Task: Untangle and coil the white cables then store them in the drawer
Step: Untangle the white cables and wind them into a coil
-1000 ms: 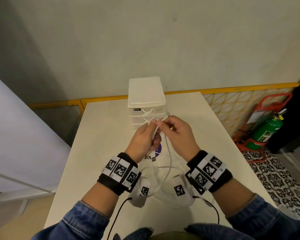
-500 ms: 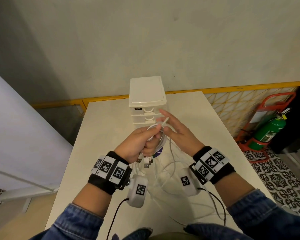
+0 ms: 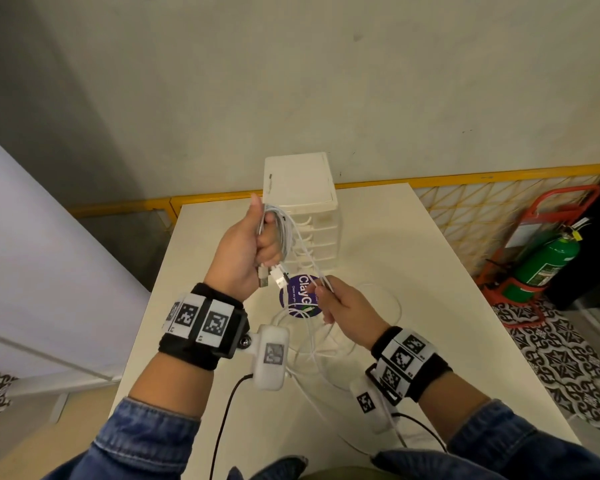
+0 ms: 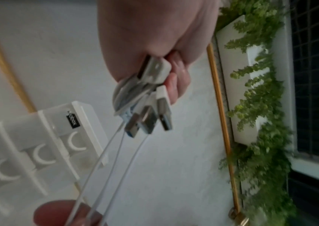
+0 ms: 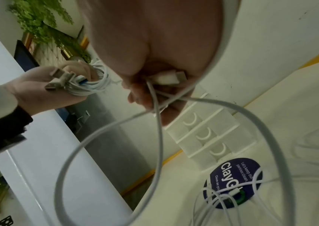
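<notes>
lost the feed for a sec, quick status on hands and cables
Left hand grips coiled cable bundle. Right hand pinches loose strands. Slack cable tangled on table; drawer unit shut.

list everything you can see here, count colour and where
coiled cables: one bundle of several, white, gripped in the raised left hand, USB plugs hanging below the fist
loose cables: several, count unclear, white, strewn on the table under the hands, strands running up to the right hand
drawer unit: one, white, far middle of the table, all drawers shut
round sticker: one, dark purple, on the table in front of the drawer unit
table: one, cream
fire extinguisher: one, green, in a red stand on the floor, right
railing: one, yellow, behind the table
left hand: grips the coiled cables
right hand: pinches cable strands
</notes>
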